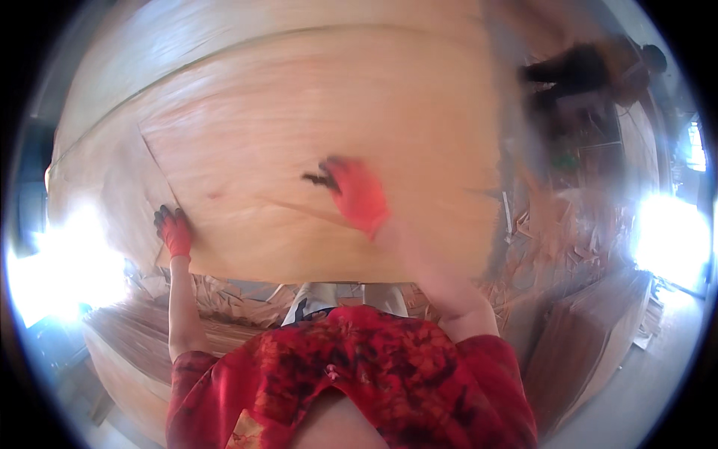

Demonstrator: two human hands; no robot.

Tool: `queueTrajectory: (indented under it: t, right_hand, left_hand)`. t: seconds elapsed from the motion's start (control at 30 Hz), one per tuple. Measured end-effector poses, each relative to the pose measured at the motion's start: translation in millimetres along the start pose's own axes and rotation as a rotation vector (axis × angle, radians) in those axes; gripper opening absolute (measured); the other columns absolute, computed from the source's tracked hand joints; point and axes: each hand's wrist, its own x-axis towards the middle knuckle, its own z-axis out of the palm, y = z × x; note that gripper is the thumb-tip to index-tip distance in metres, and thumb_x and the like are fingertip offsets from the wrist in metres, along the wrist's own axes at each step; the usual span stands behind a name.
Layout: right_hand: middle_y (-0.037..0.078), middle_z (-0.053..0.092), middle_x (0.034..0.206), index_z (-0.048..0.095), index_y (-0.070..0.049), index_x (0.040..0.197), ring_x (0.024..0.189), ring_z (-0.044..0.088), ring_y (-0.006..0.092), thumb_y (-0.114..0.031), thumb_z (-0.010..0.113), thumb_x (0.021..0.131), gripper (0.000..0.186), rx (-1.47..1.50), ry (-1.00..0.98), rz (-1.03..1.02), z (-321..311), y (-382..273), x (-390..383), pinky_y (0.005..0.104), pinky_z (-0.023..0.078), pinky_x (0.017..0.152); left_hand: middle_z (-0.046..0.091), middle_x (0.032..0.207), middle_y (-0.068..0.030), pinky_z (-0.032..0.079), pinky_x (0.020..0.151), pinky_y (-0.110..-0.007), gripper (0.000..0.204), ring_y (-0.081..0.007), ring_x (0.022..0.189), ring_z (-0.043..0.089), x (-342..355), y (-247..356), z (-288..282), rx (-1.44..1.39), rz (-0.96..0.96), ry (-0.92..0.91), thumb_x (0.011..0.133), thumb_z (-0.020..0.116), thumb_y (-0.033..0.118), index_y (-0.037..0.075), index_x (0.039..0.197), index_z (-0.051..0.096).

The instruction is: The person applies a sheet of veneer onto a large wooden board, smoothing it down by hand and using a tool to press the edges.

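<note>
A wide, pale wood veneer sheet (359,112) lies spread out in front of me. My left hand (176,233), in a red glove with dark fingertips, rests flat on its near left part, fingers stretched out beside a slanting dark seam. Over the middle of the sheet is my right hand (360,196), gloved the same way and smeared by motion. Its fingers are bent together, and a narrow dark shape (318,179) juts out to their left. Blur hides what that shape is. Right of centre, a faint long strip or fold runs across the surface toward my right wrist.
Stacked wood sheets (134,337) stand at the near left, and another stack (591,337) at the near right. Torn veneer scraps (232,299) litter the floor around the sheet. A person in dark clothes (576,71) bends over at the far right.
</note>
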Motion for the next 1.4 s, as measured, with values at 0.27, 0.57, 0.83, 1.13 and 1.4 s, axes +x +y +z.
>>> queueTrajectory:
  t: [0.27,0.57,0.83,1.13,1.4]
  right_hand:
    - [0.009,0.062,0.124,0.063,-0.012,0.121,0.111,0.057,0.0341,-0.008,0.069,0.080,0.041,0.097,0.003,0.325,-94,56,-155,0.0422,0.052,0.093]
    - [0.009,0.063,0.122,0.063,-0.010,0.123,0.109,0.059,0.0332,-0.005,0.070,0.081,0.042,0.244,0.125,0.410,-224,195,-262,0.0405,0.050,0.093]
    - [0.015,0.061,0.123,0.062,-0.003,0.124,0.113,0.059,0.0314,-0.006,0.066,0.088,0.036,0.312,0.075,0.482,-306,261,-315,0.0393,0.048,0.096]
    - [0.016,0.062,0.125,0.062,-0.002,0.125,0.111,0.063,0.0293,-0.006,0.065,0.089,0.036,0.442,0.000,0.426,-302,253,-315,0.0365,0.049,0.096]
    - [0.008,0.058,0.135,0.055,-0.009,0.134,0.120,0.052,0.0330,-0.010,0.069,0.083,0.053,-0.029,-0.026,0.221,-271,284,-208,0.0417,0.043,0.103]
  left_hand:
    - [0.029,0.155,-0.0259,0.029,0.113,-0.052,0.073,-0.0435,0.141,0.030,-32,121,-20,0.009,-0.199,-0.247,0.098,0.039,0.056,0.005,0.151,0.032]
    - [0.060,0.115,-0.0346,0.042,0.100,-0.054,0.057,-0.0500,0.114,0.053,-156,335,-32,0.044,0.084,-0.304,0.096,0.042,0.055,0.008,0.125,0.054]
    - [0.045,0.145,-0.0233,0.037,0.110,-0.042,0.065,-0.0357,0.134,0.044,-268,509,-53,-0.624,0.020,-0.508,0.097,0.051,0.044,0.013,0.152,0.035]
    - [0.051,0.134,-0.0227,0.040,0.104,-0.044,0.060,-0.0386,0.123,0.049,-330,366,-61,-0.345,0.127,0.196,0.089,0.068,0.026,0.013,0.144,0.047]
    - [0.054,0.128,-0.0164,0.036,0.104,-0.048,0.056,-0.0357,0.121,0.047,-365,357,-54,-0.363,0.186,0.337,0.087,0.069,0.017,0.012,0.140,0.050]
